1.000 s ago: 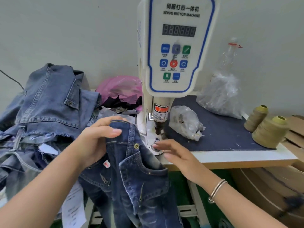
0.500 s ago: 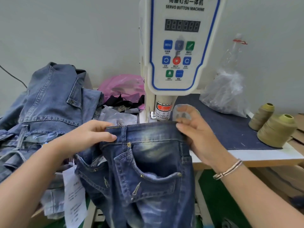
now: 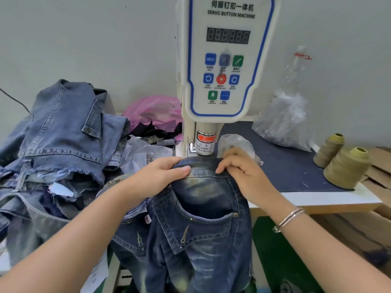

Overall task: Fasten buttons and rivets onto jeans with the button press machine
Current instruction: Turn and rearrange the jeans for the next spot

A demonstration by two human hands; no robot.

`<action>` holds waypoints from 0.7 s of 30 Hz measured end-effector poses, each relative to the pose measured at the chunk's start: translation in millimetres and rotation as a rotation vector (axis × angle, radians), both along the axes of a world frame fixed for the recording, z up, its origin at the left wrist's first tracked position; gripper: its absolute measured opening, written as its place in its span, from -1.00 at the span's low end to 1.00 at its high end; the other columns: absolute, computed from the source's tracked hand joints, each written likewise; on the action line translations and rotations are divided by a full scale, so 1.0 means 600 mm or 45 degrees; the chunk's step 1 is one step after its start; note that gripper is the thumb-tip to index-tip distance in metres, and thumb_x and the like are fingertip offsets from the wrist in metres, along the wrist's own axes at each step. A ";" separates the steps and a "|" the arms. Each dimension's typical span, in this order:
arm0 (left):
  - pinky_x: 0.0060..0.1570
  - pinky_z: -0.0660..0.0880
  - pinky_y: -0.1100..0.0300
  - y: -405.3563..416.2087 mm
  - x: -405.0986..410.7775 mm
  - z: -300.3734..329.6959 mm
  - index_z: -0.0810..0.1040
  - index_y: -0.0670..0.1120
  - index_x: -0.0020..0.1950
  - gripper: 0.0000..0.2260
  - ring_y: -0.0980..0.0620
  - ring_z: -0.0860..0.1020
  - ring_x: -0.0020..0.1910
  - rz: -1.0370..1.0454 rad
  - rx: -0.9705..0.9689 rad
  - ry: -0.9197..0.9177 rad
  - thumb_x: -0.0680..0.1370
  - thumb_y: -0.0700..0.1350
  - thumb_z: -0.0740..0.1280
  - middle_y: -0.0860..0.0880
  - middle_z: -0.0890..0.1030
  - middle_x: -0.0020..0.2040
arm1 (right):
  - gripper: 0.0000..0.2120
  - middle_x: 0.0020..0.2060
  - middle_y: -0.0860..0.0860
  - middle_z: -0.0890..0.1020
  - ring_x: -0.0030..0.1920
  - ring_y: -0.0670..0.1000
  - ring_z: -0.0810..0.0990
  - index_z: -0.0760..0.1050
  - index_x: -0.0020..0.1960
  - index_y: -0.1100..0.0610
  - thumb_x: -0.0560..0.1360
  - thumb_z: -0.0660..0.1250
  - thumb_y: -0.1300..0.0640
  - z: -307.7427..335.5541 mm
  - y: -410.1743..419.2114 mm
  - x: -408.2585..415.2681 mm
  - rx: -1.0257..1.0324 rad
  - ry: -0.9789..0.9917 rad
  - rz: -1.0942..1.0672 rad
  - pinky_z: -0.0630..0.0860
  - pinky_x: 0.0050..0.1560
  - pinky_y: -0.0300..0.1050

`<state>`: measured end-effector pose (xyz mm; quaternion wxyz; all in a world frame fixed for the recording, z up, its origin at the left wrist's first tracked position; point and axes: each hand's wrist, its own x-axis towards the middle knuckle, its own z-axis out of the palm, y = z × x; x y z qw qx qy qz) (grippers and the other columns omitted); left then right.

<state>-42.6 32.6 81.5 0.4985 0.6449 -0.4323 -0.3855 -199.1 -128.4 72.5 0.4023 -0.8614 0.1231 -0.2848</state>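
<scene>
A pair of dark washed jeans (image 3: 203, 210) hangs off the table's front, its waistband lying under the ram (image 3: 204, 142) of the white servo button machine (image 3: 227, 60). My left hand (image 3: 160, 176) grips the waistband on the left, thumb on top. My right hand (image 3: 243, 172) pinches the waistband on the right with curled fingers. The front pocket with small rivets (image 3: 235, 214) faces me. The die under the fabric is hidden.
A heap of lighter denim garments (image 3: 61, 140) fills the left. A pink bag (image 3: 154, 111) lies behind it. Clear plastic bags (image 3: 283, 121) sit on a dark blue mat (image 3: 283, 166). Two olive thread cones (image 3: 347, 168) stand at the right, beside cardboard.
Both hands have pushed the waistband forward and up until it lies beneath the machine's ram. The right hand went from reaching near the die to holding the waistband.
</scene>
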 end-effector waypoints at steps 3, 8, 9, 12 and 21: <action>0.07 0.53 0.23 -0.008 -0.005 -0.016 0.61 -0.05 0.15 -0.80 0.00 0.64 0.10 0.081 -0.032 0.191 0.60 -0.15 0.25 -0.04 0.68 0.08 | -0.81 0.00 -0.07 0.48 0.10 -0.20 0.41 0.57 -0.11 0.08 0.50 0.22 0.28 -0.026 0.027 -0.028 -0.402 -0.330 -0.100 0.26 0.20 -0.26; -0.09 0.56 0.28 -0.005 -0.004 -0.015 0.64 -0.07 0.14 -0.73 -0.07 0.65 0.09 0.049 -0.081 0.357 0.49 -0.06 0.32 -0.12 0.67 0.10 | -0.80 0.11 -0.21 0.54 0.28 -0.13 0.37 0.52 0.10 -0.06 0.51 0.21 0.00 -0.058 0.039 -0.068 -0.755 0.002 0.249 0.13 0.29 -0.09; -0.10 0.56 0.27 -0.004 -0.004 -0.014 0.65 -0.07 0.12 -0.73 -0.07 0.65 0.08 0.054 -0.079 0.372 0.47 -0.06 0.32 -0.13 0.67 0.10 | -0.76 0.17 -0.21 0.53 0.35 -0.13 0.31 0.53 0.13 -0.06 0.51 0.21 -0.04 -0.064 0.032 -0.071 -0.780 0.110 0.246 0.07 0.33 -0.07; -0.10 0.58 0.25 -0.002 -0.003 -0.012 0.67 -0.04 0.09 -0.75 -0.07 0.65 0.07 0.072 -0.046 0.382 0.46 -0.06 0.32 -0.12 0.68 0.08 | -0.79 0.19 -0.15 0.54 0.40 -0.12 0.24 0.60 -0.01 -0.03 0.50 0.23 -0.07 -0.080 0.017 -0.070 -0.940 0.253 0.205 0.02 0.36 -0.06; -0.21 0.55 0.34 0.025 0.013 -0.022 0.72 0.07 -0.06 -0.81 0.04 0.69 -0.10 0.088 -0.020 0.304 0.35 -0.05 0.44 -0.06 0.71 -0.05 | -0.83 0.26 -0.14 0.47 0.38 -0.05 0.35 0.54 0.11 -0.03 0.54 0.26 0.04 -0.080 0.030 -0.065 -0.374 -0.048 0.377 0.19 0.39 -0.13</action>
